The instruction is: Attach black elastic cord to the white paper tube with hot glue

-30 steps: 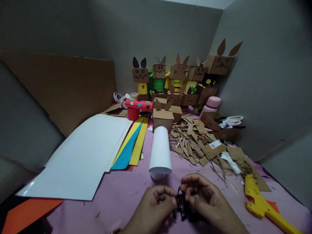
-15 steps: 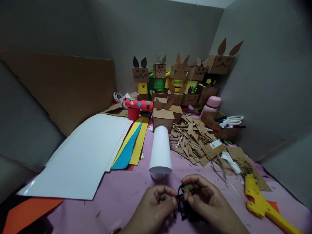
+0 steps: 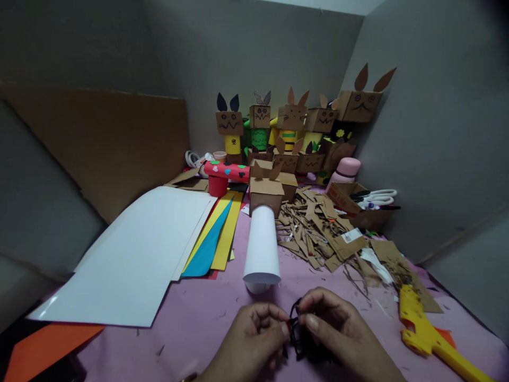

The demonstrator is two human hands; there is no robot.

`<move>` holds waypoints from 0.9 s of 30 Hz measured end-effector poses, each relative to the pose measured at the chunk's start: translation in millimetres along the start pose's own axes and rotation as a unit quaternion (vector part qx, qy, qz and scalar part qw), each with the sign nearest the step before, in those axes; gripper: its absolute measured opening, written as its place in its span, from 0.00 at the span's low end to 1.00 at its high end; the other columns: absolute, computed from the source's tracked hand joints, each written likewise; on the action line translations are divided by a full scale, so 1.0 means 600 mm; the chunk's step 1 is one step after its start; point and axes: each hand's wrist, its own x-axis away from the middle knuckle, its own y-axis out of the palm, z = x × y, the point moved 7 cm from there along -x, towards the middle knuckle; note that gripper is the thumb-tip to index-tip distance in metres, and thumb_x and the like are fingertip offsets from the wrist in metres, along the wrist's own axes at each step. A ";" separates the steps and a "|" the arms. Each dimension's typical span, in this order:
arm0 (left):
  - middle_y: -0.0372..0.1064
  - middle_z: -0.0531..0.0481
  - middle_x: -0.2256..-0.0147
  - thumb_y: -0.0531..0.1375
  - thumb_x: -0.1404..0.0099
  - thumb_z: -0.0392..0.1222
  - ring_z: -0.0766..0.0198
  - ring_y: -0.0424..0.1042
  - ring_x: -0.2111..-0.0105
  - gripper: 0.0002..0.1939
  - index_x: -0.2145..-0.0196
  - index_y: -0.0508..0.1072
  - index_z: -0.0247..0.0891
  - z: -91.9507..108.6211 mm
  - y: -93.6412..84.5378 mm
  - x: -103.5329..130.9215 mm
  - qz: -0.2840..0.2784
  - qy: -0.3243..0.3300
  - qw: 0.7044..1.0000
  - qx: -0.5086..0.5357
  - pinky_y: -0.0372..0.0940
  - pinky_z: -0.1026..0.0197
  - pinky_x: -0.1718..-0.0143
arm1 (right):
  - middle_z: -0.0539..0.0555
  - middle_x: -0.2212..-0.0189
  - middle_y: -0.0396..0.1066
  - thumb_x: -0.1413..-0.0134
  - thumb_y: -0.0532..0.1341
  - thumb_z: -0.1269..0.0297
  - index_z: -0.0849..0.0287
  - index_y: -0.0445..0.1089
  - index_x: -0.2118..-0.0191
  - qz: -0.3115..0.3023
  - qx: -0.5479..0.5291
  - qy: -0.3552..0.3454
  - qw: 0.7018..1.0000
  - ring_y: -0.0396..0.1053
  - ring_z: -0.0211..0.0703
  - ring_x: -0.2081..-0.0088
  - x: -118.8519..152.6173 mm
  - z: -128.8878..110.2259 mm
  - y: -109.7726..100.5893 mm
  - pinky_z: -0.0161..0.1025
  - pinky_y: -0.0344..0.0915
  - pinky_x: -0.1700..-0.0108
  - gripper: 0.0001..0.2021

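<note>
Just in front of the white paper roll [image 3: 261, 245], a small black tangled piece [image 3: 295, 330] is pinched between the left hand [image 3: 254, 335] and right hand [image 3: 338, 330], whose thumb has been drawn down closer since a moment ago, tightening the hold.

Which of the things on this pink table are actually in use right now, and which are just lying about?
In use:
left hand
right hand
small black piece, pinched between both hands

Lying about:
white paper roll
white sheets
cardboard scraps
yellow glue gun
cardboard figures
scissors
</note>
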 end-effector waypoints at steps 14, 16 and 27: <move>0.58 0.61 0.85 0.62 0.47 0.45 0.76 0.54 0.88 0.11 0.70 0.67 0.36 0.007 0.000 -0.001 0.008 0.006 1.000 0.000 0.50 0.69 0.86 | 0.53 0.65 0.72 0.52 0.64 0.54 0.54 0.72 0.61 0.050 -0.003 -0.032 0.998 0.66 0.39 0.68 0.004 -0.008 -0.010 0.35 0.60 0.67 0.13; 0.59 0.61 0.85 0.62 0.46 0.45 0.75 0.54 0.88 0.11 0.70 0.66 0.37 0.002 -0.001 0.000 0.010 0.003 1.000 0.017 0.50 0.69 0.86 | 0.53 0.64 0.70 0.51 0.64 0.54 0.54 0.73 0.63 0.060 0.024 -0.057 0.996 0.65 0.40 0.67 0.004 -0.015 -0.013 0.36 0.60 0.66 0.12; 0.58 0.62 0.85 0.62 0.47 0.45 0.75 0.55 0.87 0.12 0.70 0.66 0.35 0.009 -0.001 -0.001 0.005 0.005 1.000 -0.005 0.50 0.69 0.85 | 0.50 0.65 0.69 0.47 0.62 0.56 0.55 0.72 0.72 0.022 -0.013 -0.083 0.996 0.62 0.36 0.70 0.000 -0.018 -0.013 0.31 0.58 0.68 0.09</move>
